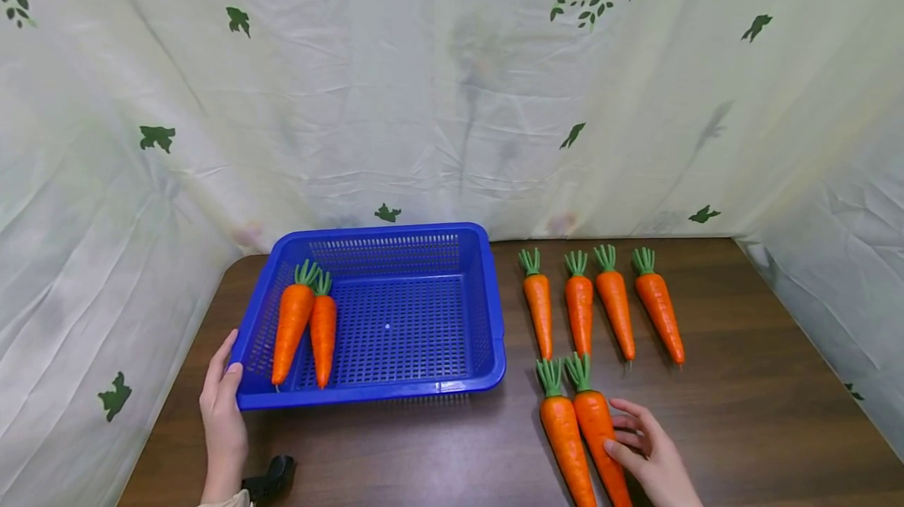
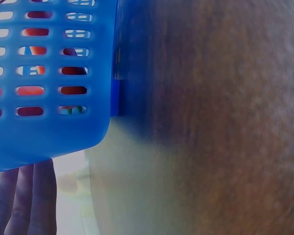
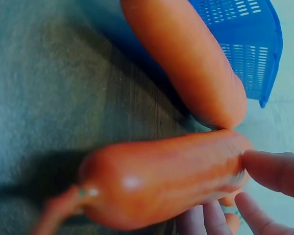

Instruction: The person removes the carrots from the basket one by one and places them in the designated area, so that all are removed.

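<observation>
My left hand (image 1: 224,413) grips the left front corner of a blue plastic basket (image 1: 353,395), thumb on the rim. Inside, two orange carrots (image 1: 293,322) with green stems lie side by side at the left end. In the left wrist view the fingers (image 2: 44,196) show beside the slotted basket wall (image 2: 49,129). At the front right, my right hand (image 1: 650,448) holds a carrot (image 1: 599,428) between thumb and fingers. Another carrot (image 1: 563,432) lies along its left side. The right wrist view shows the thumb (image 3: 274,171) against the held carrot (image 3: 161,176).
Several more carrots (image 1: 613,311) lie in a row at the back right of the brown wooden table (image 1: 749,381), stems away from me. A pale leaf-print cloth (image 1: 424,99) hangs behind and at both sides. A dark device (image 1: 271,478) sits at my left wrist.
</observation>
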